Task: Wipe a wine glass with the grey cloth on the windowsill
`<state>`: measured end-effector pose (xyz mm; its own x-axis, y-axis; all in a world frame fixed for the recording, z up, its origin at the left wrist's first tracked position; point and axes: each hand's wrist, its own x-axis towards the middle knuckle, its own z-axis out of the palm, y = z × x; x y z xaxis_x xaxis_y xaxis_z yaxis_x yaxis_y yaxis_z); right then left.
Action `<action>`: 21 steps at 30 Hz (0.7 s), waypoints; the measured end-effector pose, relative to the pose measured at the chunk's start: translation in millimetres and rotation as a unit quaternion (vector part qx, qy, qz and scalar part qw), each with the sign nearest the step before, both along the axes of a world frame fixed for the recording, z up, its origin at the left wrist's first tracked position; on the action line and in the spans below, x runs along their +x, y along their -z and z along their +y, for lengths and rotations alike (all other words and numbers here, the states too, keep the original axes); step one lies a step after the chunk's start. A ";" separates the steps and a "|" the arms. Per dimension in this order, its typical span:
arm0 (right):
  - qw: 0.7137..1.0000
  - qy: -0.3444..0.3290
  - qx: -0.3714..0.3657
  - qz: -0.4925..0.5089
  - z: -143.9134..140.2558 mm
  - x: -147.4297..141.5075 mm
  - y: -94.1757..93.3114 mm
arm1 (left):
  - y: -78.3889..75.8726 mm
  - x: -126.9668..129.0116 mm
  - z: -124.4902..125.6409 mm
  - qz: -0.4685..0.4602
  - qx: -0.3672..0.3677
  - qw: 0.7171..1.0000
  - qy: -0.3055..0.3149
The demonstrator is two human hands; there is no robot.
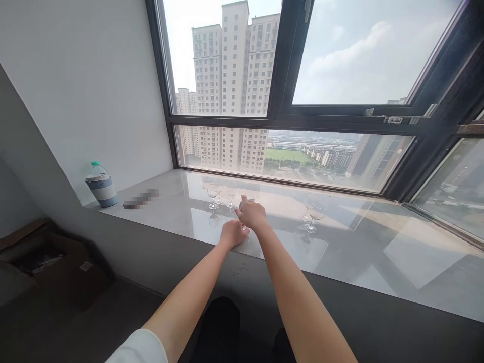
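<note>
Both my arms reach out over a glossy grey windowsill (359,252). My right hand (252,214) is closed around the top of a clear stemmed glass (244,205), which it mostly hides. My left hand (233,233) sits just below it with fingers curled at the glass's base; whether it grips the stem is hidden. Two small stemmed glasses (213,194) (231,195) stand close behind my hands. A larger wine glass (313,214) stands to the right, apart from my hands.
A plastic water bottle with a green cap (101,185) stands at the sill's left end by the white wall. A blurred dark object (140,198) lies beside it. Large dark-framed windows (280,116) back the sill. A cardboard box (45,257) sits on the floor at left.
</note>
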<state>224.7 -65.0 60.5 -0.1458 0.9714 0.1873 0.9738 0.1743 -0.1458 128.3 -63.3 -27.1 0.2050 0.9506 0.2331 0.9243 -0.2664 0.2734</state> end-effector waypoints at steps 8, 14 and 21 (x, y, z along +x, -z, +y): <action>1.000 0.000 0.018 0.007 -0.3 -1.5 1.5 | -4.1 0.9 -3.7 -0.001 0.001 1.000 -0.010; 1.000 0.004 0.027 0.011 -1.4 -2.0 1.1 | -6.9 1.6 -5.5 0.002 0.000 1.000 -0.009; 1.000 -0.007 0.023 0.011 -2.8 -1.7 -1.5 | -2.9 -0.3 -1.6 0.008 0.001 1.000 -0.013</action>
